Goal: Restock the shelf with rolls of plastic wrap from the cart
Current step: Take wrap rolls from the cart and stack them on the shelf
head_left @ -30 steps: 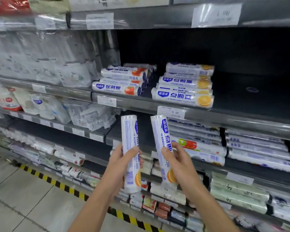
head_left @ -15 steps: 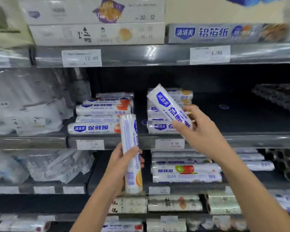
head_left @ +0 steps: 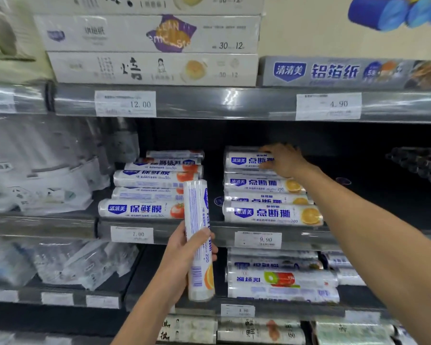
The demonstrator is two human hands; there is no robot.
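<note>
Roll landed atop stack, right hand gripping; left hand grips spare; room rightward.

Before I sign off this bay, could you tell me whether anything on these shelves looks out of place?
Two rolls lie the wrong way round. The kiwi-label roll on the shelf below the 9.90 tag shows its print upside down, and so does the tomato-label roll second from the top of its stack.
</note>
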